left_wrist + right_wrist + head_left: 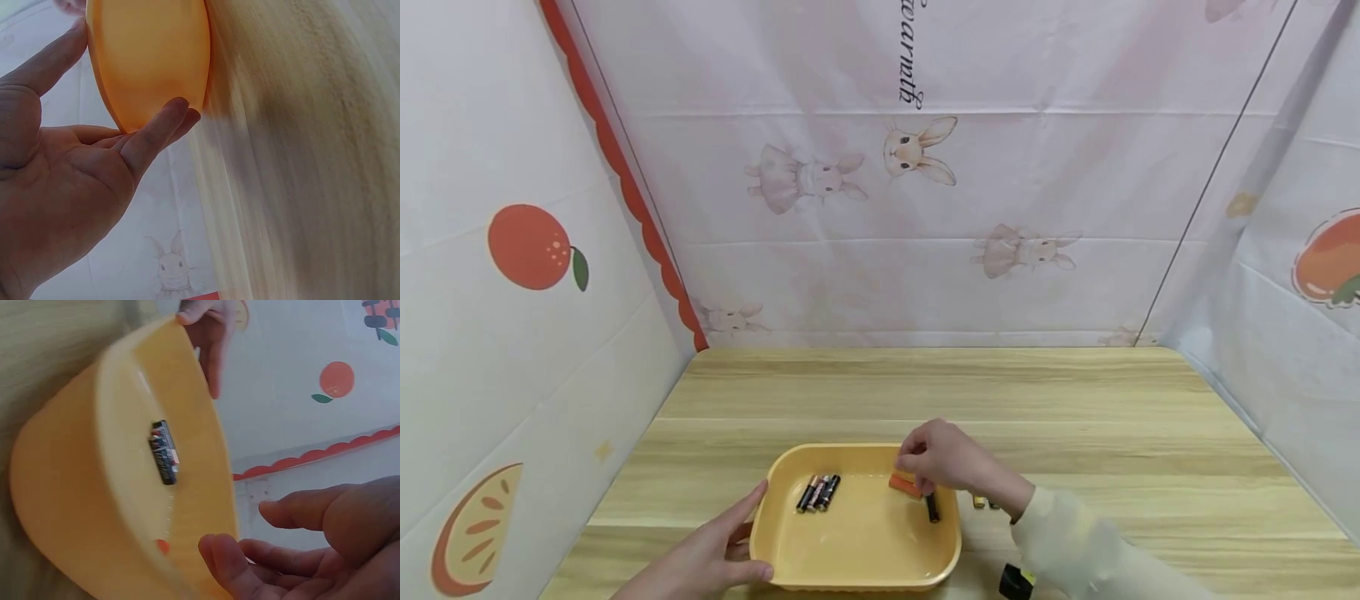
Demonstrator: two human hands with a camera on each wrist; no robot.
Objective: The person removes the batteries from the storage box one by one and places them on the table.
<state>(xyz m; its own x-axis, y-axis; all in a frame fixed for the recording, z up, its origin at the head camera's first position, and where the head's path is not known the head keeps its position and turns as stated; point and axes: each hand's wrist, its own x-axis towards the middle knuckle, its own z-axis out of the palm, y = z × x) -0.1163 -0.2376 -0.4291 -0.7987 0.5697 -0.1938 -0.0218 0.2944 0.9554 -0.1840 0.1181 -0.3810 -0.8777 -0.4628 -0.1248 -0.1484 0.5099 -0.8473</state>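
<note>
A yellow plastic basin (850, 550) sits on the wooden table. My left hand (711, 546) holds its left end, with the thumb near the front corner and the fingers along the outer wall; the left wrist view shows this grip closely. Several batteries (817, 493) lie side by side in the basin's left part. Over the far right corner is my right hand (943, 457). In the right wrist view, its thumb and fingertips stand apart with nothing visible between them. Below it are orange batteries (905, 485) and a black battery (932, 507), partly covered by the hand.
Right of the basin, small batteries (979, 502) lie on the table, partly hidden by the right forearm. A black and yellow object (1017, 582) is near the front edge. Printed cloth walls (970, 317) border the table at the back and sides.
</note>
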